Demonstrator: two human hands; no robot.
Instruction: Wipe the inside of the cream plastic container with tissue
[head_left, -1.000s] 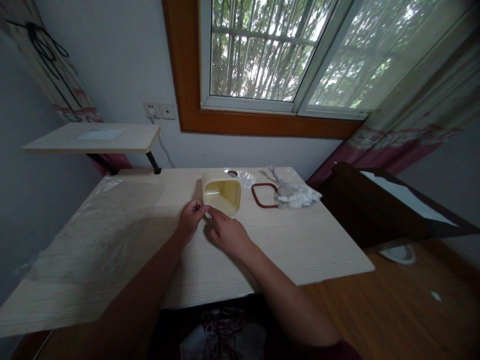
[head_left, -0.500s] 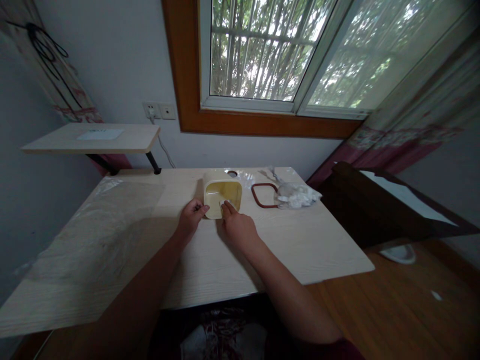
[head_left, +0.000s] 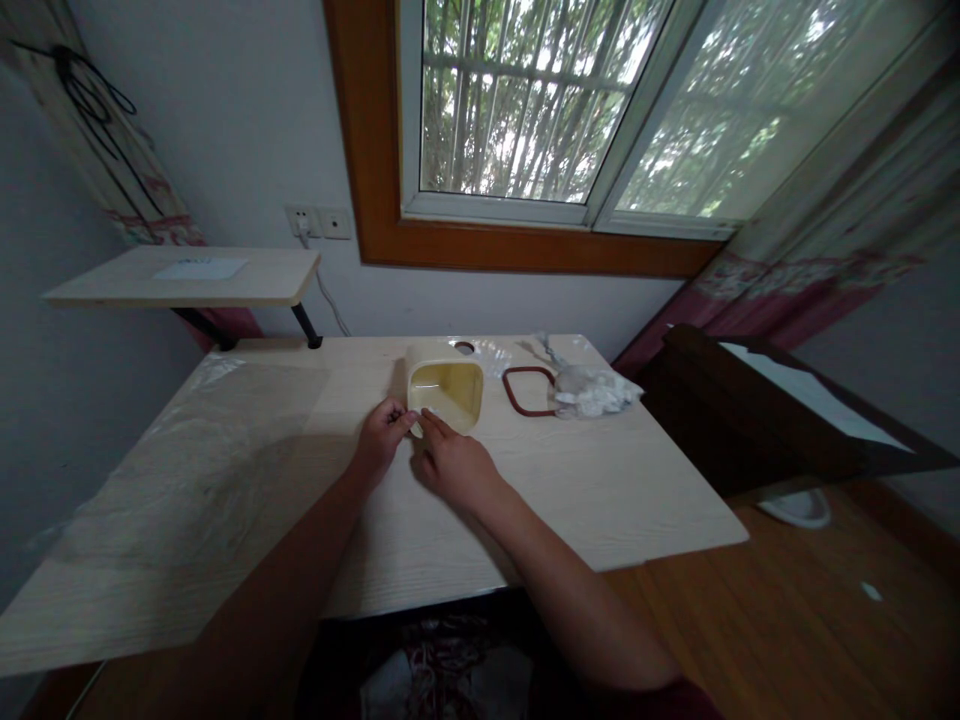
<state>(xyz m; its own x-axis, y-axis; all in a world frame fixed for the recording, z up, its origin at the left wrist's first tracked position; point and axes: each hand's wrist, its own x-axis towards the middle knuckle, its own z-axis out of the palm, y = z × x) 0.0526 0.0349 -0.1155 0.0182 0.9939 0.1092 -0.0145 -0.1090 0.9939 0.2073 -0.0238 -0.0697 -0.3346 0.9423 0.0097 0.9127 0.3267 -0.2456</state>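
Observation:
A cream-coloured plastic box (head_left: 480, 395) with a yellowish inside stands on the table, its open side facing me. My left hand (head_left: 384, 432) is closed on the box's near left edge, thumb along the rim. At the near left corner of the box, beside the left thumb, are the fingertips of my right hand (head_left: 454, 455). These fingers are pressed together on a small white tissue-like piece, mostly hidden beneath them. To the right of the box lies a reddish-brown rounded square ring (head_left: 520, 412).
A clear plastic bag with white contents (head_left: 596, 390) touches the ring. Plastic film covers the left part of the pale table (head_left: 600, 500). A raised shelf (head_left: 255, 285) stands at the back left, and dark furniture (head_left: 720, 430) is beyond the table's right edge.
My right hand has moved left and slightly towards me, from inside the box to its near left corner. My left hand and the box have hardly moved.

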